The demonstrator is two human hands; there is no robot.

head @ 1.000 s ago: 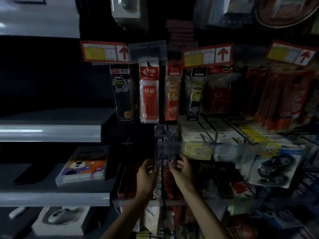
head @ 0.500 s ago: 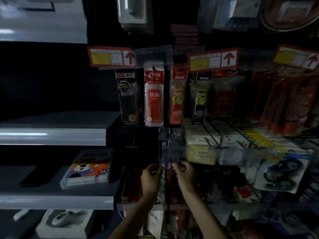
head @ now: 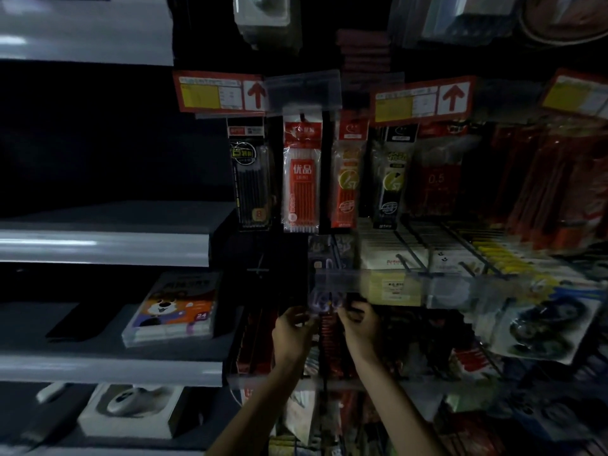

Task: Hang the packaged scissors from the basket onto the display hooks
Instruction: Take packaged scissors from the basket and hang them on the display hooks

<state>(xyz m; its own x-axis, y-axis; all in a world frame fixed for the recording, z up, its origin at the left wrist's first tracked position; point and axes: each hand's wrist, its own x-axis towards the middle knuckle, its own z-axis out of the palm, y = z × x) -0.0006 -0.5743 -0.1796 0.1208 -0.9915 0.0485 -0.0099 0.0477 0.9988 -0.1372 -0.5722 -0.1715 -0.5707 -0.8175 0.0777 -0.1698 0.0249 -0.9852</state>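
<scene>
Through the head camera I am watching the left hand (head: 292, 327) and the right hand (head: 362, 324) working together in front of a dim hook display. Between them they are holding the small clear packet of purple-handled scissors (head: 324, 301). The fingers of each hand are curling onto one side edge and pinching it, so neither hand is free. The packet is sitting just under the long clear plastic label strip (head: 339, 280). I cannot make out the hook tip behind that strip, and I judge this to be the main hazard: in this gloom the hang-hole could be missing the tip, so the packet would be scraping along the strip rather than sliding on. If one pinch is loosening while the hole is not yet caught, the packet could be dropping into the crowded red packets (head: 329, 337) below. A sideways nudge could also be disturbing the white and yellow boxed packs (head: 394, 258) just to the right. As for containers, the basket is not in view, so I cannot tell what it is holding. On the grey shelf (head: 108, 350) to the left, a flat clear case with a cartoon animal cover (head: 171, 311) is lying. Lower down, a white open box (head: 128, 422) is cradling a rounded white gadget (head: 131, 401). Above the hands, a black sleeve of pen refills (head: 251, 182) and a red-and-white sleeve of refills (head: 302, 182) are hanging side by side.
</scene>
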